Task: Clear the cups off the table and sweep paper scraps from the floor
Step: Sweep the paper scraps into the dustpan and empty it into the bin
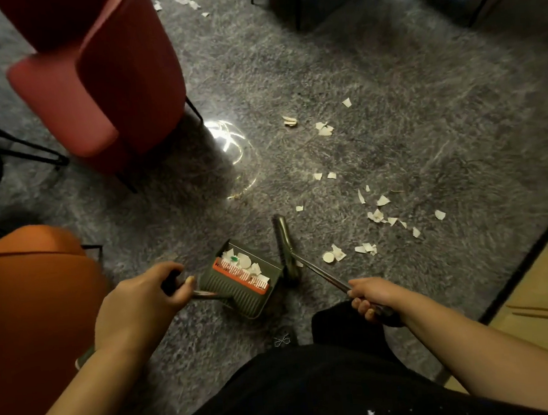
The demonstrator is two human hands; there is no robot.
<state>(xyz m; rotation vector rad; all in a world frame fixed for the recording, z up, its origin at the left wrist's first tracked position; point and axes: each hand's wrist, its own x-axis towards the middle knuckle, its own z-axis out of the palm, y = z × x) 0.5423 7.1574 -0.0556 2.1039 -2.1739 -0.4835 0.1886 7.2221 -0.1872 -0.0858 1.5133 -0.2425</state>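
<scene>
Low in the frame, the left hand (143, 300) grips the handle of a green dustpan (243, 279) already holding scraps, the right hand (370, 299) grips the broom (285, 248), and many paper scraps (377, 214) remain at right; no cups in view.

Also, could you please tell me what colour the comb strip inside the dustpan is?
Orange-red, on the dark green plastic dustpan; head view.

green plastic dustpan (239, 290) holds white paper scraps (249, 267); green long-handled broom (285, 248) just right; more scraps right, red upholstered chair (96, 90) behind-left.
</scene>
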